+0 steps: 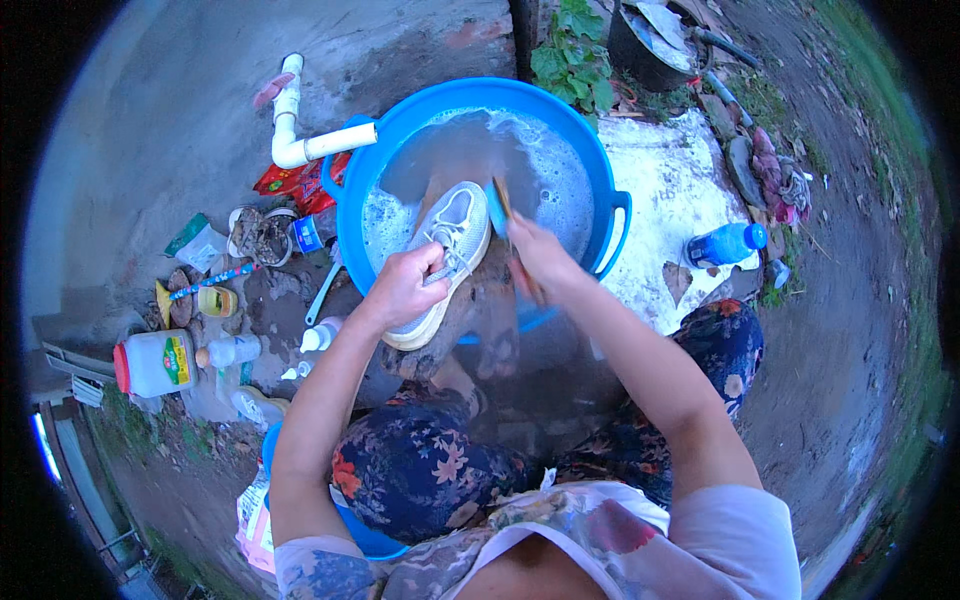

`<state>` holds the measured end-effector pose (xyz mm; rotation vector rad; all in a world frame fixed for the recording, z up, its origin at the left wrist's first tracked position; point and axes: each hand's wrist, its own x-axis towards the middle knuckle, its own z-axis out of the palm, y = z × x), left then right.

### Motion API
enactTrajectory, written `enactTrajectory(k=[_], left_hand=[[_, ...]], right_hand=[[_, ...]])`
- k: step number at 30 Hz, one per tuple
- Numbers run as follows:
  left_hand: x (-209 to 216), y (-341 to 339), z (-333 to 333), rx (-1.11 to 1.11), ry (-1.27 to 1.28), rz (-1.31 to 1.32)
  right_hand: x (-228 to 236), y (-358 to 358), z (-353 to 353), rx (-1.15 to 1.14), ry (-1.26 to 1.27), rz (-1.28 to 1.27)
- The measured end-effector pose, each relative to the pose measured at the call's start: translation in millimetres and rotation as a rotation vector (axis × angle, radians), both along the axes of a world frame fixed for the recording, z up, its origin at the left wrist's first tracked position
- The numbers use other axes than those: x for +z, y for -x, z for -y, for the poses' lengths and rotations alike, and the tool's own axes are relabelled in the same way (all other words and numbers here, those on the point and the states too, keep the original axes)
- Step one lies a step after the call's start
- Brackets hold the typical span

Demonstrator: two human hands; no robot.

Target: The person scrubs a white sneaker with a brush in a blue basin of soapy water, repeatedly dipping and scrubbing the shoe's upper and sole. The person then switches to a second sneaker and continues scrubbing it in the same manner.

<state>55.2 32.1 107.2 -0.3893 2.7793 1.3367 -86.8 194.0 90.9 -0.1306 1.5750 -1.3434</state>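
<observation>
My left hand [402, 285] is closed around the opening of a light grey sneaker [462, 212] with white laces, its toe pointing away from me. Under the shoe lies a worn wooden board [488, 300], which slopes into a blue tub [393, 108] of cloudy, sudsy water. On the sneaker's right side, my right hand [540, 258] grips a scrub brush [498, 207] with blue bristles and a wooden-looking back. The bristles are at or very near the shoe's edge; whether they touch I cannot tell. Motion slightly smears the right hand and brush.
A white pipe [322, 144] with a tap reaches over the tub's left rim. At left stand a red-capped jug [153, 363], small bottles [232, 350] and another light shoe [260, 407]. A blue bottle [716, 246] is on the white slab [655, 190] at right; a black bucket [650, 45] is behind.
</observation>
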Motion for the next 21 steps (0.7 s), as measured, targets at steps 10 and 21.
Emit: enactTrajectory(k=[10,21], left_hand=[[0,1,-1,-0.008,0.028,-0.031],[3,2,-1,-0.009,0.029,-0.048]], right_hand=[[-14,14,24,0.047,-0.088,-0.291],[-5,24,23,0.262,-0.176,-0.389]])
